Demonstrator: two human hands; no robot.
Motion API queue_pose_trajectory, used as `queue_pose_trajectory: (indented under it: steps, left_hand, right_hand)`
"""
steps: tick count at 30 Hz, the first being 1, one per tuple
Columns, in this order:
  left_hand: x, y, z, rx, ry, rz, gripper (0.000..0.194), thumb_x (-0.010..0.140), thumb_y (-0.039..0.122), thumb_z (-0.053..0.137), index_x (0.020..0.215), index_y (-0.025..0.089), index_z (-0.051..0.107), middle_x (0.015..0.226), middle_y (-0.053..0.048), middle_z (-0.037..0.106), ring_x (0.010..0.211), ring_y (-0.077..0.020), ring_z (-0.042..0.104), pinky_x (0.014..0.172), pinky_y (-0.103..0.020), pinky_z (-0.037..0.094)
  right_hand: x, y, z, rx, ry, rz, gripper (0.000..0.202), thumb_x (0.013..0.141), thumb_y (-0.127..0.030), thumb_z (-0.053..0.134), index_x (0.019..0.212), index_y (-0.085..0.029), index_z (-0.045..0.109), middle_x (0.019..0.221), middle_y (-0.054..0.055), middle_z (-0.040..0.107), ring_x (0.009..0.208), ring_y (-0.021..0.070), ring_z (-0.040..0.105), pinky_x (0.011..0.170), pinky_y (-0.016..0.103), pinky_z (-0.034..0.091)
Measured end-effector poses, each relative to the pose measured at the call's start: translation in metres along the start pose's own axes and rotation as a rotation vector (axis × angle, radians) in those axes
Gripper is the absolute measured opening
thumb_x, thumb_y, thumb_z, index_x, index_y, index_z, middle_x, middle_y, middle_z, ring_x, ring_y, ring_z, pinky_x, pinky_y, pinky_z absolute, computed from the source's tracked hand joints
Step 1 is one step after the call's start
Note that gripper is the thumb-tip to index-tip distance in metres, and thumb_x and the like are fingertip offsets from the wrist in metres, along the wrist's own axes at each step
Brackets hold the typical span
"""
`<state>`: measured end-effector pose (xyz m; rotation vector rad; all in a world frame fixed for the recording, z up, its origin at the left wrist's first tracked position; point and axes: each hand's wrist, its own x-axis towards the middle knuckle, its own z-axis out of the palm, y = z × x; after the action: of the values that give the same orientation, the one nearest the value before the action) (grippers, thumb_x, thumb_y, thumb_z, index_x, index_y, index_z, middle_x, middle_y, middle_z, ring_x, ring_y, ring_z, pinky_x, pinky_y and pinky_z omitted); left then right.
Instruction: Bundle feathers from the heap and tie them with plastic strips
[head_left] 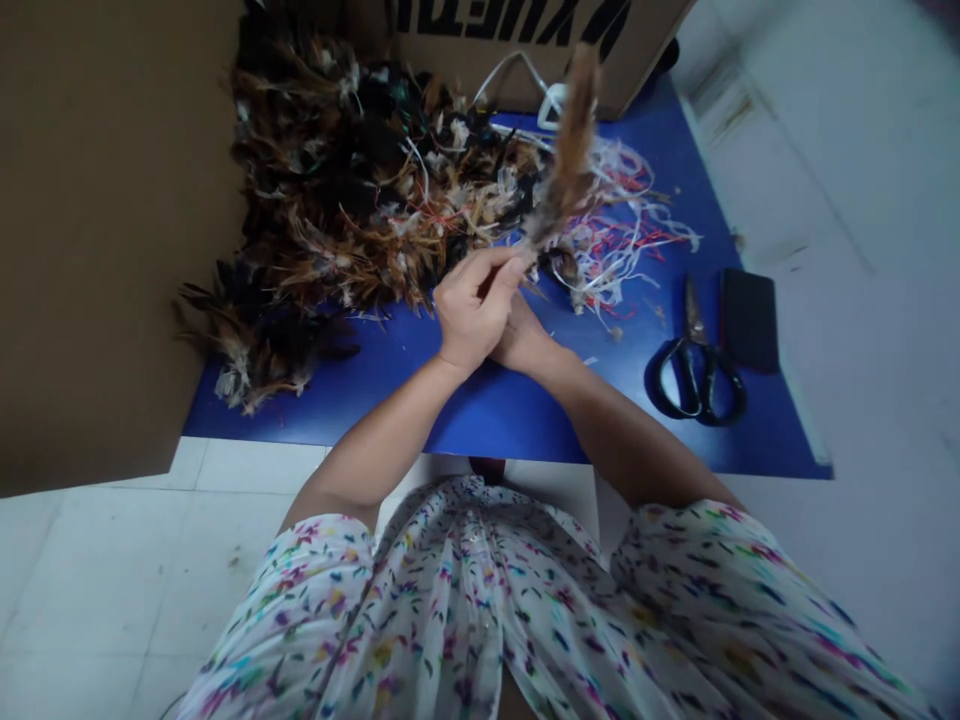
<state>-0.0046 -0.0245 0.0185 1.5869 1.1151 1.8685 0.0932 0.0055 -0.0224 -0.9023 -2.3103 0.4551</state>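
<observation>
My left hand (pixel 478 308) is closed, thumb and forefinger pinching the pale base of a brown feather bunch (pixel 574 150) that stands up and to the right, slightly blurred. My right hand (pixel 523 333) lies against it, partly behind it; its fingers are hidden. Beyond my hands spreads a large heap of brown and black feathers (pixel 375 240) on the blue table (pixel 502 425). To the right of the heap lies a tangle of white and red ties (pixel 619 235).
Black-handled scissors (pixel 696 365) lie at the right, beside a dark flat rectangular object (pixel 750 320). A large cardboard panel (pixel 105 230) stands at the left and a printed cardboard box (pixel 487 60) at the back. A smaller feather cluster (pixel 255 350) sits near the front left edge.
</observation>
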Motion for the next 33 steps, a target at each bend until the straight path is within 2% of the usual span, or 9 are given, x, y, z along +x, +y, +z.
queue_pose_trajectory:
  steps: [1,3,7,11,15,20,25,29,33]
  left_hand:
    - [0.001,-0.001,0.000,-0.042,0.032,-0.050,0.031,0.095,0.051,0.058,0.093,0.023,0.071,0.083,-0.002,0.070,0.085,-0.0142,0.068,0.076,-0.027,0.051]
    - [0.005,-0.005,0.000,-0.125,0.086,-0.157,0.029,0.093,0.050,0.060,0.092,0.023,0.070,0.078,0.000,0.067,0.075,-0.0113,0.065,0.068,-0.024,0.049]
    - [0.012,-0.012,-0.002,-0.229,0.149,-0.357,0.029,0.089,0.049,0.067,0.085,0.021,0.068,0.069,0.003,0.062,0.056,-0.0054,0.054,0.054,-0.019,0.040]
    - [0.019,-0.014,-0.005,-0.276,0.162,-0.502,0.026,0.087,0.043,0.072,0.079,0.019,0.065,0.066,0.005,0.062,0.047,-0.0027,0.047,0.046,-0.018,0.035]
    - [0.019,-0.012,-0.004,-0.319,0.097,-0.628,0.022,0.084,0.037,0.075,0.076,0.019,0.065,0.067,0.004,0.064,0.048,-0.0031,0.051,0.045,-0.017,0.035]
    - [0.016,-0.010,-0.003,-0.410,-0.054,-0.781,0.017,0.083,0.029,0.076,0.075,0.019,0.065,0.084,0.002,0.073,0.051,-0.0030,0.056,0.045,-0.017,0.040]
    - [0.015,-0.010,-0.004,-0.511,-0.148,-0.807,0.016,0.085,0.025,0.075,0.073,0.017,0.066,0.083,0.001,0.073,0.052,-0.0021,0.056,0.047,-0.015,0.043]
    - [0.015,-0.011,-0.004,-0.502,-0.147,-0.831,0.016,0.083,0.025,0.077,0.073,0.015,0.068,0.074,0.001,0.071,0.057,-0.0023,0.061,0.054,-0.012,0.050]
    - [0.016,-0.012,-0.004,-0.521,-0.123,-0.890,0.013,0.086,0.022,0.074,0.076,0.016,0.070,0.070,0.002,0.069,0.057,-0.0022,0.063,0.060,-0.011,0.054]
  right_hand:
    - [-0.006,0.001,-0.009,-0.022,0.036,-0.031,0.014,0.096,-0.026,0.047,0.099,-0.017,0.058,0.112,0.016,0.064,0.115,0.0288,0.054,0.103,0.051,0.045]
    - [-0.016,0.001,-0.026,0.009,0.102,-0.023,0.008,0.095,-0.027,0.051,0.094,-0.021,0.055,0.101,0.010,0.066,0.098,0.0249,0.060,0.092,0.047,0.051]
    - [-0.023,0.000,-0.043,0.298,0.222,0.221,0.018,0.095,-0.037,0.056,0.085,-0.023,0.051,0.072,-0.001,0.062,0.066,0.0150,0.059,0.068,0.033,0.051]
    - [-0.017,0.004,-0.046,0.601,0.317,0.352,0.031,0.086,-0.046,0.071,0.079,-0.023,0.051,0.067,-0.003,0.062,0.061,0.0117,0.060,0.061,0.027,0.050]
    - [-0.015,0.007,-0.055,0.853,0.286,0.452,0.030,0.077,-0.037,0.079,0.080,-0.021,0.054,0.065,-0.004,0.063,0.058,0.0090,0.059,0.062,0.025,0.052]
    - [-0.017,0.000,-0.068,1.135,0.118,0.547,0.028,0.070,-0.025,0.080,0.085,-0.019,0.057,0.063,-0.004,0.063,0.060,0.0101,0.062,0.058,0.023,0.052]
    - [-0.017,-0.007,-0.075,1.266,0.032,0.568,0.024,0.068,-0.019,0.077,0.082,-0.018,0.057,0.060,-0.004,0.061,0.056,0.0094,0.058,0.053,0.022,0.050]
    - [-0.017,-0.007,-0.076,1.297,0.037,0.539,0.021,0.069,-0.022,0.076,0.079,-0.017,0.058,0.060,-0.003,0.062,0.054,0.0089,0.057,0.052,0.022,0.050]
    - [-0.016,0.001,-0.069,1.153,0.164,0.518,0.022,0.076,-0.032,0.075,0.086,-0.018,0.061,0.071,-0.001,0.066,0.060,0.0095,0.061,0.056,0.023,0.052]
